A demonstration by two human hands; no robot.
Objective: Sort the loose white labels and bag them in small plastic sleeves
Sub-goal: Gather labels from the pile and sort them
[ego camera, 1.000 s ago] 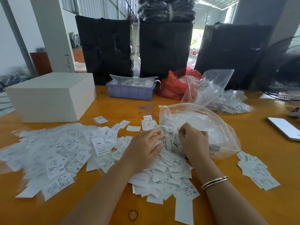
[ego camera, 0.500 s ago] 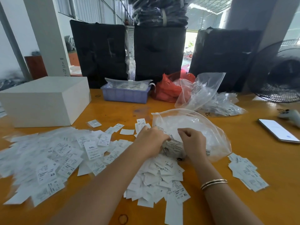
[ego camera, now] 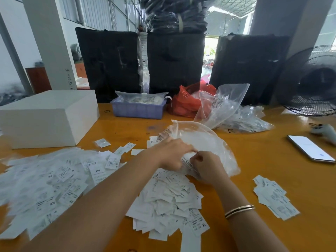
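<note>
The orange wooden bench (ego camera: 254, 160) carries everything; three tall black wrapped bundles (ego camera: 174, 66) stand along its far edge, with a black round fan (ego camera: 312, 82) at the far right; a white rectangular box (ego camera: 47, 117) sits at the left; a wide spread of loose white printed labels (ego camera: 51, 180) covers the near left, some marked XXL and XS, and a heaped second pile of white labels (ego camera: 169, 197) lies in the middle, just under the forearms; a large clear plastic bag (ego camera: 205, 142) lies beyond that pile, its mouth toward the person; a second clear plastic bag (ego camera: 223, 104) stands crumpled behind it, beside a red plastic bag (ego camera: 187, 102) and a heap of small clear plastic sleeves (ego camera: 249, 120); a lilac plastic tray (ego camera: 138, 110) holding packets sits near the far edge; a small stack of white labels (ego camera: 274, 197) lies apart at the right; a phone with a lit screen (ego camera: 311, 148) lies at the far right; the left hand (ego camera: 172, 155) reaches to the bag's near edge, its fingers pinching the plastic film; the right hand (ego camera: 209, 166), bangles at its wrist, has its fingers curled and nipping the same film, touching the left fingertips.
</note>
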